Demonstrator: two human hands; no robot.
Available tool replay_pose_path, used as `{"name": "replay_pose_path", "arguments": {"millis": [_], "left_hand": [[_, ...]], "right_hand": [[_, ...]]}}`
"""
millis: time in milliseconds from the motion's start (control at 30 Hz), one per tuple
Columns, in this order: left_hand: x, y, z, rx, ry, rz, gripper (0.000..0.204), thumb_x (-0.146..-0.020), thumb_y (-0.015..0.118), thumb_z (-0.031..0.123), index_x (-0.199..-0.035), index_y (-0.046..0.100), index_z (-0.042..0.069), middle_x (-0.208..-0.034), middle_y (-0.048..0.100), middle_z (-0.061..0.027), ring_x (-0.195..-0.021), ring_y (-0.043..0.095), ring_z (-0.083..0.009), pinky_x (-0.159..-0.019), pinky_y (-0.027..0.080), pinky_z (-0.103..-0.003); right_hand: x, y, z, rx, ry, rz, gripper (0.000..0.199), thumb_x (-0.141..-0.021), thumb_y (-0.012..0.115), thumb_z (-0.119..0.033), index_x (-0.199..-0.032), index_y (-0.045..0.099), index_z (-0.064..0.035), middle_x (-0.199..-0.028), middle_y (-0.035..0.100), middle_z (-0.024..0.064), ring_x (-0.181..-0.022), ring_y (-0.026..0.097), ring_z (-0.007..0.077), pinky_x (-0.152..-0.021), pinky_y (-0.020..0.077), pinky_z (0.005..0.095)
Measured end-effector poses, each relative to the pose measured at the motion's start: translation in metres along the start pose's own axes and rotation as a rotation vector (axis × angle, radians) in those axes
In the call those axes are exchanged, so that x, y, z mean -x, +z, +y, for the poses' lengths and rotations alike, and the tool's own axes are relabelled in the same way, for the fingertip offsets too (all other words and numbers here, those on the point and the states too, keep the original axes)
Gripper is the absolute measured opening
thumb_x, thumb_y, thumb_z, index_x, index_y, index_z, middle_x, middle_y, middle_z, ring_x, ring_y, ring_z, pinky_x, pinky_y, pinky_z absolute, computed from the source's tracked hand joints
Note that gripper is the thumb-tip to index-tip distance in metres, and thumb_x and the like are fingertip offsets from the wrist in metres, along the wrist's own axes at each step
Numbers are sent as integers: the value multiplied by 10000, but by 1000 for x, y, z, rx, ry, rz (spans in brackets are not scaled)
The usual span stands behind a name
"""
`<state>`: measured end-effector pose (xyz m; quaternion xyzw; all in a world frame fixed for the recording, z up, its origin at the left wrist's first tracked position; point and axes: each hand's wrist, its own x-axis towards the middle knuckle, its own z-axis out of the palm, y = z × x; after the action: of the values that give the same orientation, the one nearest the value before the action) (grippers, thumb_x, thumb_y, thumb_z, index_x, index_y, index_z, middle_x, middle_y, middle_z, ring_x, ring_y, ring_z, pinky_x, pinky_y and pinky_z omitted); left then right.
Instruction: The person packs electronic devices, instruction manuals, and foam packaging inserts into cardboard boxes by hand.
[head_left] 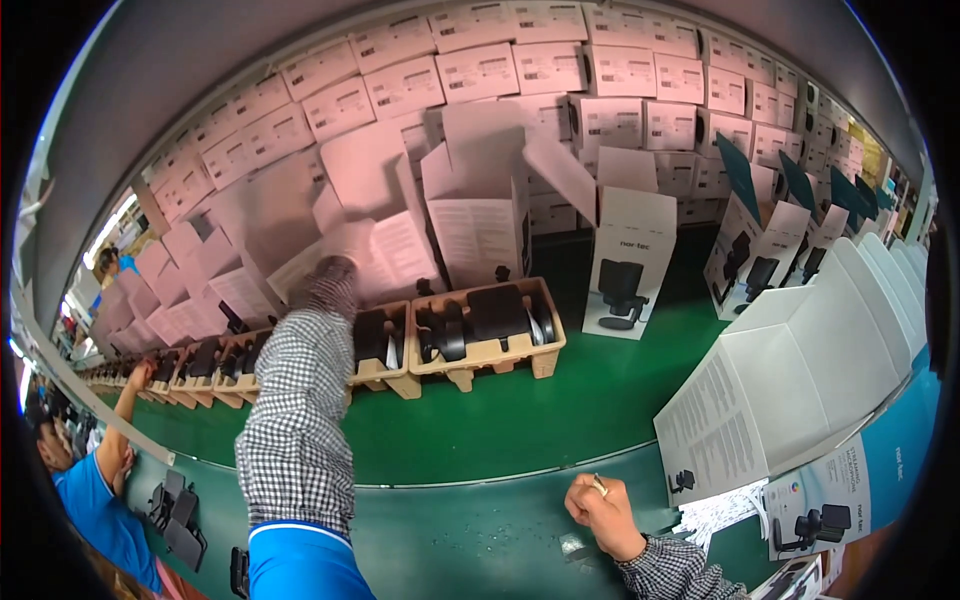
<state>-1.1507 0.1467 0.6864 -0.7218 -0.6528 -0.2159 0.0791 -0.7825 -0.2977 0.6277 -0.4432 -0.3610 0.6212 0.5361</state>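
My left arm, in a checked sleeve, stretches far forward over the row of trays. My left hand (pixel 338 262) is smeared by motion beside an open white carton (pixel 395 255), and I cannot tell whether it grips the flaps. Below that arm stands a tan moulded-pulp tray (pixel 440 368) packed with black device parts (pixel 497 313). My right hand (pixel 604 517) is closed in a loose fist above the near green table. A small pale band (pixel 599 485) shows at its fingers; whatever they hold is hidden.
Upright open cartons (pixel 628 265) stand along the green belt (pixel 480 430), with stacked boxes (pixel 475 70) behind. Folded white sleeves (pixel 760 390) and white cables (pixel 725 515) lie at right. A co-worker in blue (pixel 105 515) reaches toward trays at far left, near black parts (pixel 178 520).
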Motion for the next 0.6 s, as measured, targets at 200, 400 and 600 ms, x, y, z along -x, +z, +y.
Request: {"name": "replay_pose_path", "arguments": {"millis": [200, 400, 600], "left_hand": [[20, -19, -9, -288, 193, -229, 354, -844, 390, 237, -1016, 615, 24, -1026, 616, -144, -921, 568, -310, -791, 436, -369], [35, -16, 10, -270, -33, 62, 330, -840, 405, 203, -1041, 587, 18, -966, 617, -157, -890, 571, -335, -788, 444, -384], [35, -21, 152, -291, 102, 496, 432, -758, 452, 62, -1190, 465, 89, -740, 601, -84, -600, 572, -291, -604, 481, -362]], "right_hand": [[-23, -48, 24, 41, 23, 138, 135, -713, 403, -31, -583, 420, -64, -532, 444, 46, -450, 285, 77, -405, 223, 176], [-92, -65, 1, 317, -406, 354, 73, -760, 446, -85, -694, 416, -78, -573, 437, 16, -487, 337, 85, -435, 275, 208], [-195, -87, -24, 481, -450, 719, 175, -803, 548, -220, -730, 461, -87, -638, 443, 16, -558, 394, 92, -517, 352, 239]]}}
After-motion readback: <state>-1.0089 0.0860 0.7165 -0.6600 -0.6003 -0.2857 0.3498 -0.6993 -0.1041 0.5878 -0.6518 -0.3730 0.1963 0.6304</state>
